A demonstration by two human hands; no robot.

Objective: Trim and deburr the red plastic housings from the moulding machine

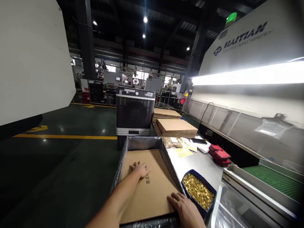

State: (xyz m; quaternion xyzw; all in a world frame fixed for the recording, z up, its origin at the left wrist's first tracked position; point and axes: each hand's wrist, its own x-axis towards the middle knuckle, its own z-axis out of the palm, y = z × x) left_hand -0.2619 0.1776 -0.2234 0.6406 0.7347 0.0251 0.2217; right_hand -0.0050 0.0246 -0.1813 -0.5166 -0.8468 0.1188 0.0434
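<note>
At lower centre, the cardboard sheet (154, 202) lies under both hands in the black crate (143, 144), long axis pointing away from me; my left grip (140, 170) rests flat, my right grip (184, 207) unclenched at its right edge.

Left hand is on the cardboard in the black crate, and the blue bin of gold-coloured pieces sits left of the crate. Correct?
Wrong side: the blue bin of gold-coloured pieces sits right of the black crate, per the head view. The left hand is indeed on the cardboard.
</note>
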